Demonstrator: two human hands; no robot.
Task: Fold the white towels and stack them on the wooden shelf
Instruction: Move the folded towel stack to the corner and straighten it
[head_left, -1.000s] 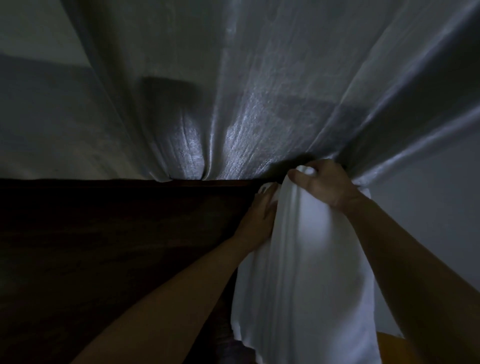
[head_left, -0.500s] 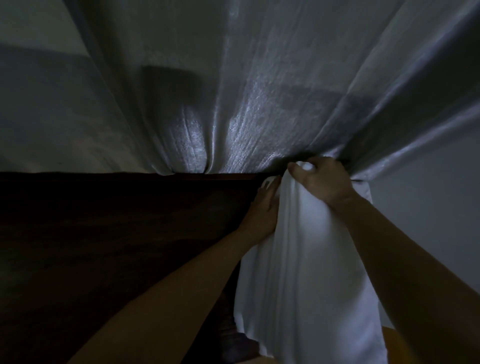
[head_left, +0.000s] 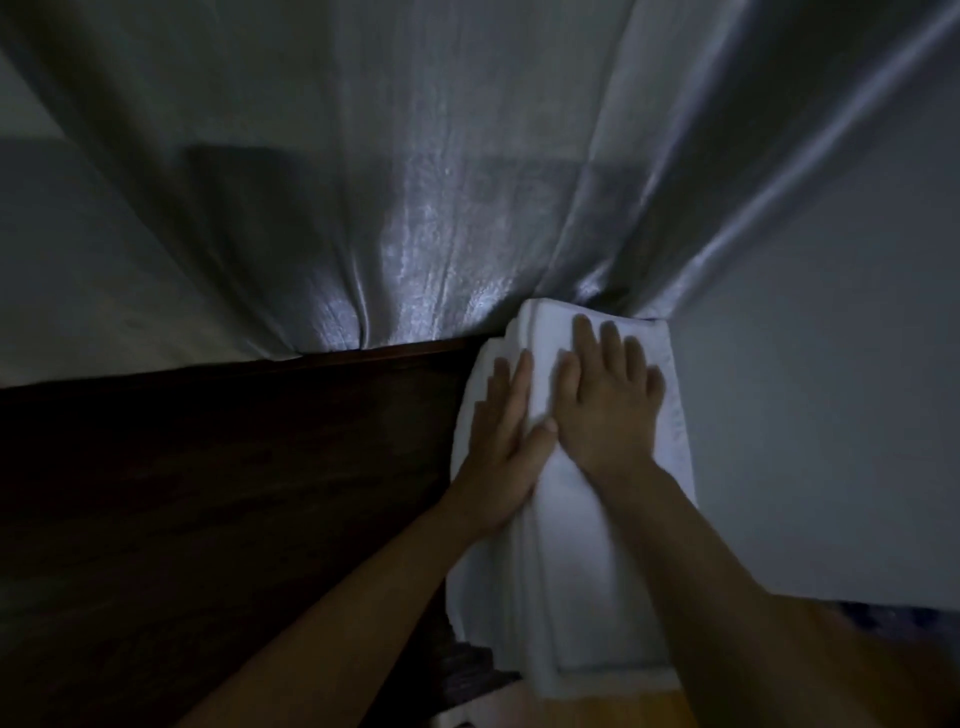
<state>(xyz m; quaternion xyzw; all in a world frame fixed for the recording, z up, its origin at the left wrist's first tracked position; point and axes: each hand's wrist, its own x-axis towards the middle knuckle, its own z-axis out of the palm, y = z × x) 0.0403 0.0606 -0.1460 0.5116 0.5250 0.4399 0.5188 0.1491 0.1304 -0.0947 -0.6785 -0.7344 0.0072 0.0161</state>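
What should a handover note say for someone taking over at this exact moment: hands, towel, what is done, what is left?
Left hand: flat, fingers straight, pressing the white towel.
Right hand: flat on the same towel, beside the left.
Towel: folded into a long layered strip, lying at the right end of the dark wooden surface, its far end against the grey curtain.
Done: this towel appears folded lengthwise.
Left: probably smooth it and finish folding. No other towels or stack in view.

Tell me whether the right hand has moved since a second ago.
Yes. The right hand let go of the bunched top edge by the curtain and now lies flat on the white towel, slightly nearer the person, fingers spread.
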